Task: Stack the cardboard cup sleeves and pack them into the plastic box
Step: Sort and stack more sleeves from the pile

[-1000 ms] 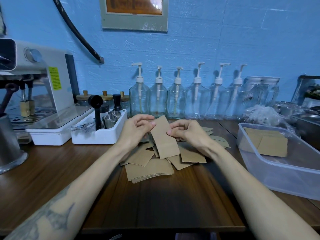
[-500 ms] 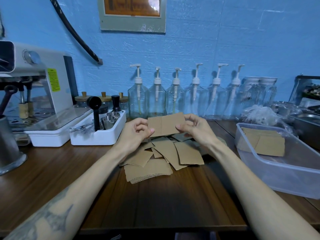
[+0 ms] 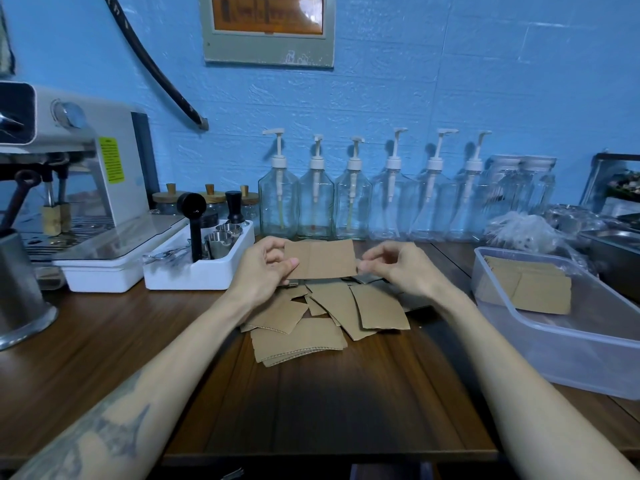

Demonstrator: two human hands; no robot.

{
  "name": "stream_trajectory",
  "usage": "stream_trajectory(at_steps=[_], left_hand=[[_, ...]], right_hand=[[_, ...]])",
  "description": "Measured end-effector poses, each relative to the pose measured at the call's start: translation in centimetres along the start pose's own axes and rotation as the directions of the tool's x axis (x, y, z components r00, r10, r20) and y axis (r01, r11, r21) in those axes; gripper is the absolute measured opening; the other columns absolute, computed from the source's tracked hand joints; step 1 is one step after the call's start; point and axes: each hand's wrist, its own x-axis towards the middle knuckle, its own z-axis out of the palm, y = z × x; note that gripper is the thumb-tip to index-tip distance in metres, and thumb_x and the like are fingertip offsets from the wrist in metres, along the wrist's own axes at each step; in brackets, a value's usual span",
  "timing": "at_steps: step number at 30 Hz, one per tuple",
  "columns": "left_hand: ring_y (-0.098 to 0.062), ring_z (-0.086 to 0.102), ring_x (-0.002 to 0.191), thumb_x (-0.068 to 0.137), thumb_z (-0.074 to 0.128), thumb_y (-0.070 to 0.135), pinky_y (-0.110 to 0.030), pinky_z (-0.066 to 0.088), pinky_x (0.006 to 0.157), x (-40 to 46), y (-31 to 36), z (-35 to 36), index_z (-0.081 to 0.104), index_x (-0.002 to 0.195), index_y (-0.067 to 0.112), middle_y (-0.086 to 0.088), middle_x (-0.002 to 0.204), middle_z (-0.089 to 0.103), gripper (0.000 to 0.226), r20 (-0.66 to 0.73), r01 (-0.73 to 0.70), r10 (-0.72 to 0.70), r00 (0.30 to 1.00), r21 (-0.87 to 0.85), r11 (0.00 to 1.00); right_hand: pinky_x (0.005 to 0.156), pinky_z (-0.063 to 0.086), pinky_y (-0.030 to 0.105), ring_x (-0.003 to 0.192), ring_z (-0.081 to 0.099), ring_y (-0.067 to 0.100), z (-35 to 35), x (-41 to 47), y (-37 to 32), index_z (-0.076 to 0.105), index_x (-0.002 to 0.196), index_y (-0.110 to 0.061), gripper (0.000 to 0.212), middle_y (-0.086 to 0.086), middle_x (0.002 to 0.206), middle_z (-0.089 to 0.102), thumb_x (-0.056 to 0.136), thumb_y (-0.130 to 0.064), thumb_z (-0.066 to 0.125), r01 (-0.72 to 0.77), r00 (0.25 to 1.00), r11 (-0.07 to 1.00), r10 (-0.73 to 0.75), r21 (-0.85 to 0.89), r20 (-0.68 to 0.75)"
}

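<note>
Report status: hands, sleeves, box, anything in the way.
Left hand and right hand pinch one held sleeve flat, above loose pile. Plastic box holds a few sleeves. Nothing blocking.

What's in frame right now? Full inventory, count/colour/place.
held sleeve: 1, brown, flat between both hands above the pile
loose sleeves: several, brown, heaped on the table centre
packed sleeves: small stack, brown, inside the box
plastic box: 1, clear, table right
pump bottles: 6, clear glass with white pumps, along the wall
coffee machine: 1, white, far left
white tray: 1, white, holds metal cups and a black tool, beside the machine
table: 1, dark wood
left hand: pinching the sleeve's left edge
right hand: pinching its right edge
</note>
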Motion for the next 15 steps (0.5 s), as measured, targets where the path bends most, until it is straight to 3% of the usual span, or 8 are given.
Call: stream_trajectory(at_steps=[4,7,9,15], left_hand=[[-0.024,0.06,0.065,0.091,0.067,0.009,-0.048,0.057,0.073,0.13,-0.31,-0.15,0.054,0.123,0.002,-0.014,0.078,0.062,0.035,-0.013,0.002,-0.001,1.0,0.054,0.999],[-0.023,0.057,0.06,0.091,0.067,0.009,-0.047,0.057,0.07,0.09,-0.35,0.0,0.055,0.122,0.002,-0.01,0.072,0.059,0.034,-0.024,0.003,-0.001,1.0,0.071,0.997],[-0.021,0.056,0.058,0.092,0.066,0.008,-0.044,0.057,0.068,-0.05,-0.34,0.07,0.054,0.122,0.002,-0.007,0.069,0.057,0.033,-0.027,0.006,-0.004,1.0,0.078,0.997],[-0.022,0.058,0.059,0.093,0.065,0.009,-0.047,0.058,0.071,-0.27,-0.19,0.05,0.052,0.122,0.005,-0.006,0.07,0.057,0.033,-0.029,0.0,0.003,1.0,0.081,0.997]], right_hand=[[0.07,0.043,0.022,0.081,0.054,0.005,-0.3,-0.87,0.03,0.065,0.116,-0.023,0.048,-0.006,0.097,0.059,0.078,-0.049,0.078,-0.023,0.989,0.977,0.053,-0.21,0.139],[0.083,0.04,0.025,0.103,0.05,0.008,0.15,-1.15,-0.3,0.06,0.128,-0.027,0.058,-0.004,0.119,0.051,0.077,-0.052,0.077,0.012,0.979,0.953,0.052,-0.304,0.199],[0.094,0.039,0.029,0.115,0.049,0.012,0.34,-1.16,-0.29,0.059,0.129,-0.029,0.06,-0.003,0.124,0.049,0.076,-0.05,0.079,0.036,0.974,0.949,0.036,-0.312,0.223],[0.088,0.039,0.018,0.113,0.055,0.007,-0.05,-0.95,0.34,0.062,0.125,-0.026,0.055,-0.001,0.123,0.057,0.074,-0.034,0.084,0.078,0.971,0.974,-0.025,-0.211,0.24]])
